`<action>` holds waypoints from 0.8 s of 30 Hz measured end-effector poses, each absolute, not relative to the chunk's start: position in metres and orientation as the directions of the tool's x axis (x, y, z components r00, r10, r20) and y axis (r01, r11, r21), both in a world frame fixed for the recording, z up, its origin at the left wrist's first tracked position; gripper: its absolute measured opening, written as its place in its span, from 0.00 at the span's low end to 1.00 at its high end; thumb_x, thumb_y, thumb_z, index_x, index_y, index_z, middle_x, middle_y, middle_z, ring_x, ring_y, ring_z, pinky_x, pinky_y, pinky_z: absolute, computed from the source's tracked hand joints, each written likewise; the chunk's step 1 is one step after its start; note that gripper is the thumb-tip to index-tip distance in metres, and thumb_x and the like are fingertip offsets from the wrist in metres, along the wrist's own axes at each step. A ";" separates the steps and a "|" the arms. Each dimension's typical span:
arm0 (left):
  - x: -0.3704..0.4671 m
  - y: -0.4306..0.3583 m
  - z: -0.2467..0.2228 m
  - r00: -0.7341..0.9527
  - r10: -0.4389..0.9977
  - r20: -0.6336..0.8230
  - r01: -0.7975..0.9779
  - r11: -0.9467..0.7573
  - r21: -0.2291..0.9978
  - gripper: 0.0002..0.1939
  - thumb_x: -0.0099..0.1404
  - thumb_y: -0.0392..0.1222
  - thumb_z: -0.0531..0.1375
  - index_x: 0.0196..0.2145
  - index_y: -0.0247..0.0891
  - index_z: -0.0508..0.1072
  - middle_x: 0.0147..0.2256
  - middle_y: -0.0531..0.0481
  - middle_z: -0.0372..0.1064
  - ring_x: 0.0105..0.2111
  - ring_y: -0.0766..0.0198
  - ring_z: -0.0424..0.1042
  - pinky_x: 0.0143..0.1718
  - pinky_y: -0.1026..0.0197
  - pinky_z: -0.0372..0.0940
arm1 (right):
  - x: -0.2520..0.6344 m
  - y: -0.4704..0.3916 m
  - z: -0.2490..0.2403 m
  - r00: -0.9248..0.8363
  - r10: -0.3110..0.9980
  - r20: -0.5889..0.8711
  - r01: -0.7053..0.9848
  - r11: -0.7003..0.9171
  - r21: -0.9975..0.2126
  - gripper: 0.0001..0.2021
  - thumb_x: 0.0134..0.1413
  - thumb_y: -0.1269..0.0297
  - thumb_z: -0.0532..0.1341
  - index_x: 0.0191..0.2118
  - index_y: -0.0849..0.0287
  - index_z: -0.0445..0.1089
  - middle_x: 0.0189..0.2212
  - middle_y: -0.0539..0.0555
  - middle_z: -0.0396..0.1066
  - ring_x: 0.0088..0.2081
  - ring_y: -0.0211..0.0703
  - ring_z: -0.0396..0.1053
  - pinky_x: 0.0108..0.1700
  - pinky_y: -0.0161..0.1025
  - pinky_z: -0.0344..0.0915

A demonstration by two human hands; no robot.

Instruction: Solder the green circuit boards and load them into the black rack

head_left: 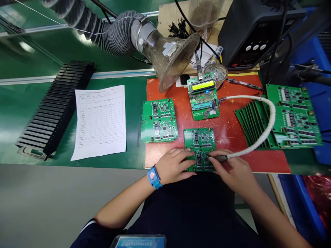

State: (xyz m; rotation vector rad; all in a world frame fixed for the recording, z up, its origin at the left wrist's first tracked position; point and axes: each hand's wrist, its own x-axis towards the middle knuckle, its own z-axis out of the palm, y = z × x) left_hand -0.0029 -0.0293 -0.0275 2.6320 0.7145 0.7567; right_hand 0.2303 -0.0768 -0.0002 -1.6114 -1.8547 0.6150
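Note:
A green circuit board [192, 136] with two digit displays lies at the near edge of the red mat. My left hand [174, 165], wearing a blue wrist strap [154, 177], rests on the board's left side with fingers spread and the thumb by its near edge. In my right hand [234, 170], thumb and fingers are closed on a dark probe connector [221, 157] at the end of a white-sleeved cable [266, 137]. Its tip meets the board's right side, partly hidden by my fingers. The cable runs to a programmer board [204, 98] with a lit yellow screen.
More circuit boards [159, 120] lie to the left, and a fanned stack of boards [294, 117] sits at right. A printed form [100, 122] and a black slotted rack [57, 106] are farther left. A fume-extraction hood [173, 58] overhangs the mat; a soldering station [258, 34] stands behind.

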 end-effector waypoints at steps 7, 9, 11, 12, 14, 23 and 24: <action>-0.002 -0.029 -0.026 0.731 0.540 0.416 0.370 -0.827 0.424 0.19 0.66 0.55 0.60 0.44 0.37 0.73 0.47 0.44 0.72 0.50 0.57 0.71 0.48 0.55 0.69 | 0.228 -0.075 0.002 -0.080 0.983 0.167 0.712 0.174 -0.680 0.04 0.61 0.63 0.58 0.39 0.57 0.68 0.35 0.53 0.74 0.37 0.44 0.74 0.38 0.38 0.72; -0.002 -0.029 -0.027 0.731 0.540 0.418 0.367 -0.827 0.427 0.19 0.66 0.55 0.60 0.44 0.37 0.73 0.47 0.44 0.72 0.50 0.57 0.71 0.48 0.55 0.69 | 0.228 -0.074 0.002 -0.076 0.982 0.173 0.707 0.175 -0.685 0.04 0.60 0.63 0.59 0.39 0.56 0.68 0.34 0.53 0.74 0.37 0.45 0.75 0.37 0.38 0.72; -0.002 -0.029 -0.027 0.730 0.541 0.419 0.365 -0.826 0.429 0.19 0.66 0.55 0.60 0.44 0.37 0.73 0.47 0.44 0.72 0.50 0.57 0.71 0.48 0.55 0.69 | 0.227 -0.074 0.003 -0.072 0.983 0.170 0.703 0.171 -0.690 0.04 0.60 0.63 0.59 0.39 0.56 0.68 0.35 0.54 0.74 0.37 0.45 0.75 0.37 0.39 0.72; -0.002 -0.029 -0.028 0.729 0.542 0.418 0.366 -0.825 0.431 0.19 0.66 0.55 0.60 0.44 0.37 0.73 0.47 0.44 0.72 0.50 0.57 0.71 0.48 0.55 0.69 | 0.227 -0.074 0.003 -0.070 0.984 0.165 0.701 0.167 -0.694 0.04 0.60 0.63 0.59 0.38 0.56 0.68 0.35 0.54 0.74 0.37 0.45 0.75 0.37 0.39 0.72; -0.003 -0.029 -0.028 0.730 0.543 0.414 0.368 -0.824 0.431 0.19 0.66 0.55 0.60 0.44 0.37 0.73 0.47 0.44 0.72 0.50 0.57 0.71 0.48 0.55 0.69 | 0.227 -0.074 0.004 -0.071 0.985 0.159 0.700 0.163 -0.695 0.04 0.60 0.63 0.59 0.39 0.56 0.68 0.35 0.54 0.74 0.37 0.45 0.75 0.36 0.39 0.72; -0.004 -0.030 -0.029 0.737 0.546 0.400 0.370 -0.820 0.437 0.19 0.66 0.55 0.60 0.45 0.37 0.73 0.48 0.43 0.72 0.51 0.57 0.70 0.49 0.55 0.68 | 0.226 -0.074 0.004 -0.072 0.982 0.176 0.706 0.175 -0.686 0.04 0.60 0.63 0.58 0.39 0.56 0.68 0.34 0.54 0.75 0.37 0.46 0.75 0.36 0.39 0.72; -0.004 -0.030 -0.029 0.737 0.546 0.398 0.371 -0.820 0.436 0.19 0.66 0.55 0.59 0.45 0.37 0.73 0.48 0.43 0.72 0.51 0.57 0.70 0.49 0.55 0.69 | 0.226 -0.074 0.004 -0.075 0.981 0.181 0.707 0.180 -0.684 0.04 0.60 0.63 0.58 0.39 0.56 0.68 0.34 0.54 0.74 0.37 0.46 0.75 0.36 0.39 0.72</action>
